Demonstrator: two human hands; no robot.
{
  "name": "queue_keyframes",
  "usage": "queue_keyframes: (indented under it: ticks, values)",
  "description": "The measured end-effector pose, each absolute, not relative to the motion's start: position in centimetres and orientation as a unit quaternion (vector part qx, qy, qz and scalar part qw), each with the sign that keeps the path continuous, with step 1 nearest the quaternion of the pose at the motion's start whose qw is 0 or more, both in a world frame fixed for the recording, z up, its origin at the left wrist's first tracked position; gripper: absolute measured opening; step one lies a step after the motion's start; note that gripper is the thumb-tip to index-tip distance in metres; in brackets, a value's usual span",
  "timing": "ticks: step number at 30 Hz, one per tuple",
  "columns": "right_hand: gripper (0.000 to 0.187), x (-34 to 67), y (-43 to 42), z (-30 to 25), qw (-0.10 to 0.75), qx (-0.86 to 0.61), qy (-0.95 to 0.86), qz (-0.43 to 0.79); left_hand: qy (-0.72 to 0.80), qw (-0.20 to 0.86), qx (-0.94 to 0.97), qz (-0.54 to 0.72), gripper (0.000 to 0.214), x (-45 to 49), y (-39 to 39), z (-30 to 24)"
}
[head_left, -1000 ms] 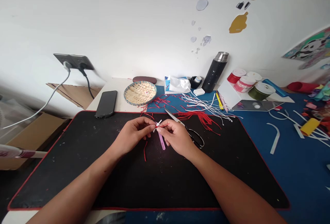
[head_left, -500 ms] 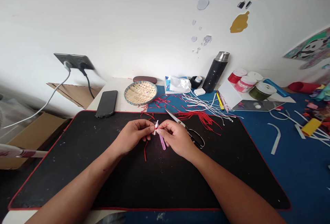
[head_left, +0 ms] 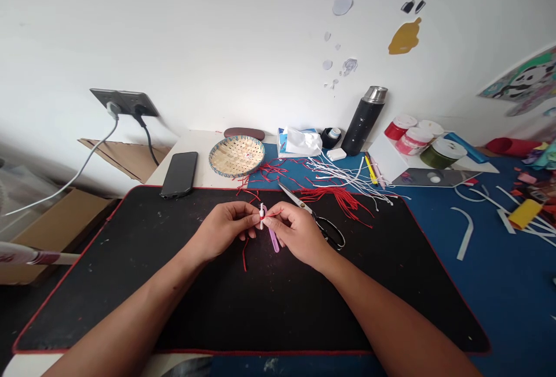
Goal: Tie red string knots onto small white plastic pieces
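My left hand and my right hand meet over the black mat, thumbs and forefingers pinched. Between the fingertips stands a small white piece with red cord around its middle; its exact kind is too small to make out. A red cord end comes out of the right-hand pinch. The left-hand pinch is at the wrapped middle, on the cord or the piece. Just behind lies a slim purple tool, partly covered by my right hand. Scissors lie beyond that hand, and a loose red strand lies below the left fingers.
The black mat spans the table front. Behind it are a phone, a woven basket, red cords, white cords, a tissue box and a black flask. Paint jars stand at the right.
The small white piece has turned a little and looks more upright and slimmer. Both hands stay in nearly the same place and keep their pinch.
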State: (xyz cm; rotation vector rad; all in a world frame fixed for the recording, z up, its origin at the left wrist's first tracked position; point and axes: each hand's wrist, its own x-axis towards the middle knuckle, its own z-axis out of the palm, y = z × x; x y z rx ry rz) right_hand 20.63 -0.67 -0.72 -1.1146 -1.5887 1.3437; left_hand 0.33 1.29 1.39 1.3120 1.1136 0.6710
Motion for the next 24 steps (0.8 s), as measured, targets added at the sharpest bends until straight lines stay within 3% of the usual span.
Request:
queue_keyframes:
  ticks: [16, 24]
  values:
    - [0.022, 20.58, -0.33, -1.25, 0.383, -0.440, -0.598, 0.549, 0.492, 0.571, 0.585, 0.298, 0.036, 0.58, 1.03, 1.56]
    - [0.026, 20.52, -0.24, -1.02, 0.399, -0.446, -0.564, 0.569, 0.466, 0.622, 0.527, 0.345, 0.036, 0.81, 1.00, 1.69]
